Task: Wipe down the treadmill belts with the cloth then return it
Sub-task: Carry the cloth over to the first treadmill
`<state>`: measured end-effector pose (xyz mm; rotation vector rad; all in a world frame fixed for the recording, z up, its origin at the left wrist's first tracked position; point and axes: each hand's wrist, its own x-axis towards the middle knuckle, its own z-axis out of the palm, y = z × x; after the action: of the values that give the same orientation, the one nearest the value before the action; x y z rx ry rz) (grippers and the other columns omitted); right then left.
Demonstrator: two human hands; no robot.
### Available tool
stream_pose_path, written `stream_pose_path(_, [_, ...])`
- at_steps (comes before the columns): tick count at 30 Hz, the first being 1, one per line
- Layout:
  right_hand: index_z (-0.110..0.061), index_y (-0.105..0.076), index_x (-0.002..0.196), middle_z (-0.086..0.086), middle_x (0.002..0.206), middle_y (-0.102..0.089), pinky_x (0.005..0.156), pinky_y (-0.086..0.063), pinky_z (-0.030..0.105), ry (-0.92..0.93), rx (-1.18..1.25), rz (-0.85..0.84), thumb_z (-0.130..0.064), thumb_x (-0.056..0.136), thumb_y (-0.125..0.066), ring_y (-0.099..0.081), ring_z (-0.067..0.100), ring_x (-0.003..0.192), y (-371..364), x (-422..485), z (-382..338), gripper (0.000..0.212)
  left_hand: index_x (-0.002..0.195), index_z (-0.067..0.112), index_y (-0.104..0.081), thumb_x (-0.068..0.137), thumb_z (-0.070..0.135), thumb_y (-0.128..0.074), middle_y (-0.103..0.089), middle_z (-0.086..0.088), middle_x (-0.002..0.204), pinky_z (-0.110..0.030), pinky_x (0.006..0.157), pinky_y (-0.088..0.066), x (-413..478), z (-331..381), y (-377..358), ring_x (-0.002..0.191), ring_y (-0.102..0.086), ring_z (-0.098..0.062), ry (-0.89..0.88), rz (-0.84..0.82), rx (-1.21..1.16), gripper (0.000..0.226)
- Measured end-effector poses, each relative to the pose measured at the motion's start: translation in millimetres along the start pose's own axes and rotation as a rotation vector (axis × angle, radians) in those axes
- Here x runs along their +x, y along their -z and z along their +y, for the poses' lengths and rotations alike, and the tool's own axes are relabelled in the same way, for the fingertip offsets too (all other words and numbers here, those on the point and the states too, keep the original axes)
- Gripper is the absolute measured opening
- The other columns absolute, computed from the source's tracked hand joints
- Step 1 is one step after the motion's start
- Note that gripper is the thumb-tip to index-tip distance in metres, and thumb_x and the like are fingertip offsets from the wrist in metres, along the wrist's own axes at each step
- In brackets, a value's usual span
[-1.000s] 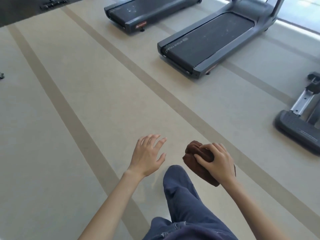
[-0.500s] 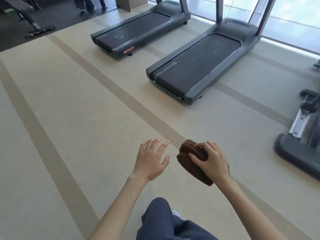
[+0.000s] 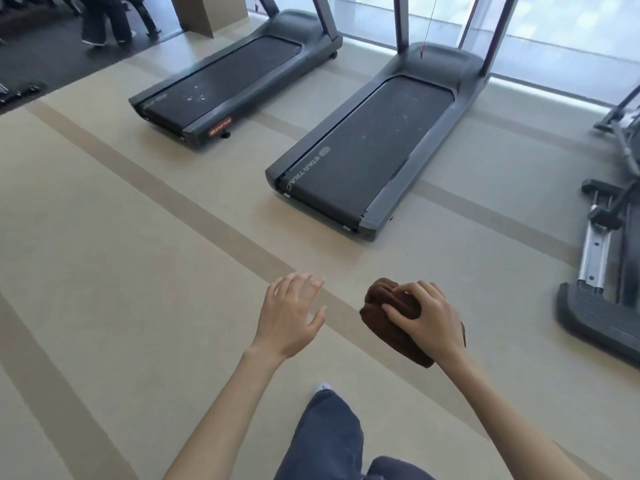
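My right hand (image 3: pixel 427 318) grips a bunched dark brown cloth (image 3: pixel 384 308) in the air above the beige floor. Beside it my left hand (image 3: pixel 289 315) is empty, its fingers spread and relaxed. Two grey treadmills stand ahead. The nearer treadmill (image 3: pixel 370 150) lies straight beyond my right hand, its black belt speckled with pale spots. The farther treadmill (image 3: pixel 221 84) sits to the left, and its belt also carries pale specks. Both hands are well short of either belt.
Another exercise machine (image 3: pixel 602 271) with a metal rail stands at the right edge. A person's legs (image 3: pixel 104 22) show at the top left on dark flooring, near a tan pillar (image 3: pixel 204 12). My own blue trouser leg (image 3: pixel 332 434) steps forward at the bottom.
The view has lifted and moved closer to the treadmills, which now appear larger and lower in frame. My hands keep their pose, the right one still holding the cloth.
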<state>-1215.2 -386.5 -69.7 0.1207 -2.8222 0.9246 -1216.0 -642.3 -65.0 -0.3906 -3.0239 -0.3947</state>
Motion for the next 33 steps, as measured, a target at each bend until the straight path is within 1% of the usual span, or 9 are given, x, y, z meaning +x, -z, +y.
stream_pose_path(4, [-0.031, -0.063, 0.09, -0.015, 0.086, -0.06, 0.061, -0.035, 0.023, -0.041, 0.015, 0.01, -0.041, 0.076, -0.072, -0.05, 0.007, 0.084, -21.7, 54.4, -13.0, 0.02, 0.128, 0.022, -0.053, 0.085, 0.04, -0.047, -0.054, -0.004, 0.129, -0.04, 0.103, -0.035, 60.6, -34.4, 10.2, 0.122, -0.047, -0.023, -0.046, -0.019, 0.016, 0.047])
stream_pose_path(9, [-0.028, -0.063, 0.091, -0.013, 0.087, -0.061, 0.059, -0.037, 0.023, -0.063, -0.001, -0.032, -0.042, 0.076, -0.072, -0.052, 0.008, 0.084, -41.9, 91.4, -10.3, 0.022, 0.13, 0.022, -0.051, 0.086, 0.04, -0.047, -0.053, -0.003, 0.131, -0.04, 0.104, -0.033, 101.6, -61.4, 3.9, 0.123, -0.046, -0.022, -0.076, -0.066, -0.001, 0.047])
stream_pose_path(12, [-0.03, -0.063, 0.09, -0.014, 0.087, -0.06, 0.061, -0.039, 0.024, -0.089, 0.011, -0.043, -0.042, 0.075, -0.071, -0.052, 0.009, 0.085, -50.2, 120.5, 0.8, 0.021, 0.132, 0.024, -0.049, 0.088, 0.041, -0.047, -0.05, -0.001, 0.134, -0.038, 0.106, -0.031, 127.0, -74.5, -8.4, 0.126, -0.043, -0.021, -0.058, -0.105, 0.017, 0.048])
stream_pose_path(14, [-0.031, -0.062, 0.09, -0.015, 0.087, -0.059, 0.062, -0.038, 0.023, -0.092, 0.019, -0.054, -0.043, 0.076, -0.07, -0.051, 0.008, 0.085, -55.9, 145.6, 10.2, 0.021, 0.131, 0.023, -0.05, 0.087, 0.041, -0.046, -0.051, -0.001, 0.133, -0.038, 0.105, -0.032, 147.5, -79.8, -14.2, 0.125, -0.044, -0.021, -0.037, -0.106, 0.006, 0.048])
stream_pose_path(18, [-0.032, -0.061, 0.09, -0.016, 0.086, -0.058, 0.062, -0.038, 0.025, -0.084, 0.015, -0.07, -0.044, 0.076, -0.07, -0.051, 0.009, 0.084, -69.7, 205.6, 30.2, 0.021, 0.132, 0.023, -0.05, 0.087, 0.043, -0.044, -0.051, -0.002, 0.134, -0.038, 0.106, -0.031, 197.8, -90.5, -24.8, 0.125, -0.044, -0.022, -0.033, -0.138, 0.031, 0.049])
stream_pose_path(21, [-0.03, -0.062, 0.091, -0.014, 0.085, -0.058, 0.063, -0.036, 0.024, -0.072, 0.014, -0.07, -0.043, 0.076, -0.07, -0.051, 0.011, 0.083, -79.1, 258.7, 44.4, 0.021, 0.134, 0.023, -0.048, 0.088, 0.041, -0.048, -0.05, -0.002, 0.135, -0.037, 0.106, -0.03, 246.6, -101.4, -25.4, 0.126, -0.043, -0.022, -0.024, -0.163, 0.048, 0.049])
stream_pose_path(25, [-0.031, -0.062, 0.092, -0.014, 0.087, -0.058, 0.064, -0.037, 0.024, -0.064, 0.011, -0.084, -0.046, 0.078, -0.069, -0.05, 0.01, 0.083, -81.4, 330.6, 55.9, 0.022, 0.137, 0.024, -0.044, 0.09, 0.042, -0.045, -0.046, -0.002, 0.139, -0.037, 0.108, -0.025, 316.3, -109.5, -20.9, 0.13, -0.038, -0.021, -0.033, -0.17, 0.054, 0.051])
stream_pose_path(29, [-0.031, -0.062, 0.091, -0.015, 0.085, -0.056, 0.064, -0.036, 0.023, -0.02, 0.01, -0.106, -0.047, 0.078, -0.068, -0.049, 0.009, 0.083, -86.5, 393.6, 65.6, 0.022, 0.134, 0.022, -0.048, 0.088, 0.041, -0.048, -0.049, -0.003, 0.137, -0.038, 0.107, -0.03, 376.8, -103.8, -26.9, 0.128, -0.041, -0.023, -0.035, -0.139, 0.022, 0.05])
stream_pose_path(33, [-0.028, -0.063, 0.09, -0.013, 0.084, -0.056, 0.065, -0.035, 0.022, -0.043, 0.014, -0.099, -0.044, 0.078, -0.07, -0.048, 0.01, 0.082, -90.3, 432.6, 78.0, 0.021, 0.138, 0.024, -0.043, 0.09, 0.042, -0.044, -0.043, -0.001, 0.141, -0.037, 0.11, -0.025, 409.2, -109.6, -44.8, 0.132, -0.035, -0.021, -0.039, -0.193, 0.004, 0.051])
